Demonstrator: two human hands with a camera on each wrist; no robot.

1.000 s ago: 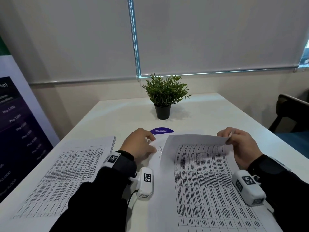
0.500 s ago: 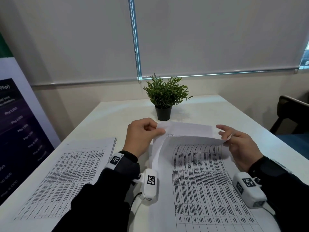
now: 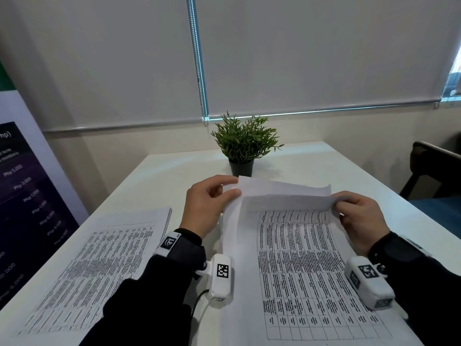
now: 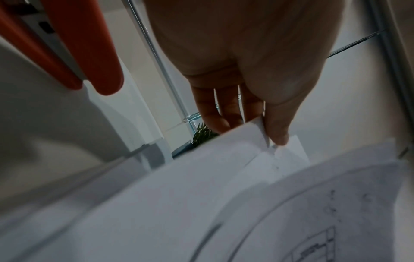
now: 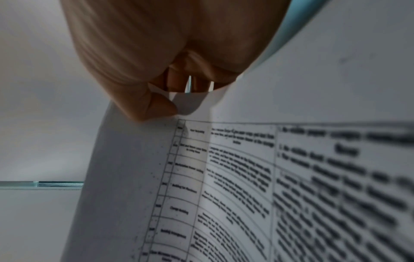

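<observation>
While you hold the far edge of the printed sheet (image 3: 299, 258) lifted off the worktop (image 3: 324, 161), the rest of it runs down between your forearms and out of the bottom of the head view. Your left hand (image 3: 207, 208) pinches the far left corner between thumb and fingers; your right hand (image 3: 361, 221) pinches the far right corner, thumb on the printed face. A second white edge stands just behind the front one, and you cannot tell whether it is a fold or another page. The potted plant (image 3: 245, 146) sits just beyond that edge, nearest your left corner. The stack of printed pages (image 3: 99, 258) lies left of your left forearm, a strip of bare worktop between. Bare surface runs from your right hand to the worktop's right edge, with a chair (image 3: 434, 171) past it
</observation>
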